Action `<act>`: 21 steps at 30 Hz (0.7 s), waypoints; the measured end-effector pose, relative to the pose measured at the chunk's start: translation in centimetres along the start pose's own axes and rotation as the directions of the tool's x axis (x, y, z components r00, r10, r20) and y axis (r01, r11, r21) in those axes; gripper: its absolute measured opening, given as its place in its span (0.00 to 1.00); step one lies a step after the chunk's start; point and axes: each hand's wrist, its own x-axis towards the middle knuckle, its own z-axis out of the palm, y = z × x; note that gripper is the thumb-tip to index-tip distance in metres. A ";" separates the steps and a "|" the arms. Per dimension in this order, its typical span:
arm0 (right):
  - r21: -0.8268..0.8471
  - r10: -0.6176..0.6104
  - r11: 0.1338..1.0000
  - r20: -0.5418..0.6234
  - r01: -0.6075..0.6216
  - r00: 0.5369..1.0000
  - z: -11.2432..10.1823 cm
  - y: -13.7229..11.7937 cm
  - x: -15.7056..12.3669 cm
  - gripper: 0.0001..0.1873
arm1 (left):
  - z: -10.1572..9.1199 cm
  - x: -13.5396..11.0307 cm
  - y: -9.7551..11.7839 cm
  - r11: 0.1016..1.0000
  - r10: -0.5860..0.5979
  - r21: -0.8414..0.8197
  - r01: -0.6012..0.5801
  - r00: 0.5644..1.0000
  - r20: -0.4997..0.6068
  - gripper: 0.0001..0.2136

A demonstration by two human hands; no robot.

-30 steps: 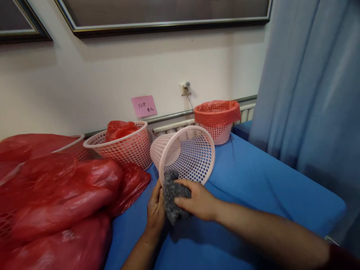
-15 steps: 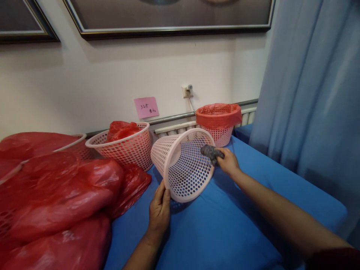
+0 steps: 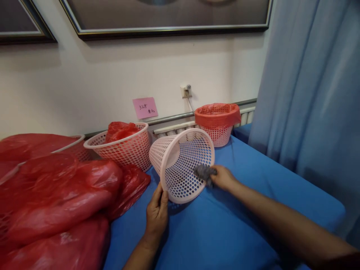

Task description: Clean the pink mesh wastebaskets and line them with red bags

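Observation:
A pale pink perforated plastic basket (image 3: 164,150) lies tipped on its side on the blue-covered surface (image 3: 225,225), its round mouth turned towards me. My left hand (image 3: 158,213) grips the lower left of its rim, thumb on the near side; some fingers are hidden behind the rim. At the right of the mouth, my right hand (image 3: 223,178) is closed on a crumpled grey cloth (image 3: 204,172). The cloth reaches in front of the basket's opening, close to the lower right rim. I cannot tell whether it touches the inner wall.
Red plastic bags (image 3: 64,198) heap up at the left. Behind them stands a pink basket (image 3: 132,150) with a red bag inside. Another basket (image 3: 221,137), lined with red plastic, stands at the back right. A blue curtain (image 3: 303,93) hangs at the right.
My right hand has moved the cloth down and slightly left along the right side of the basket's mouth. My left hand keeps its hold on the rim.

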 end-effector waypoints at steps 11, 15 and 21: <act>0.403 -0.187 0.866 -0.284 0.294 0.940 -1.3 -10.6 6.3 0.19 | 0.0 0.9 -0.1 0.999 0.036 0.014 -0.036 0.999 0.032 0.24; 0.363 -0.558 0.784 0.056 0.504 0.828 2.7 -10.1 -1.5 0.21 | -0.5 0.9 -0.6 1.000 0.017 0.008 -0.017 1.000 0.021 0.25; -0.128 -0.436 0.819 0.495 0.560 0.751 2.6 -4.4 -6.6 0.17 | -0.4 0.9 -0.6 0.999 0.024 0.037 -0.025 1.000 0.001 0.25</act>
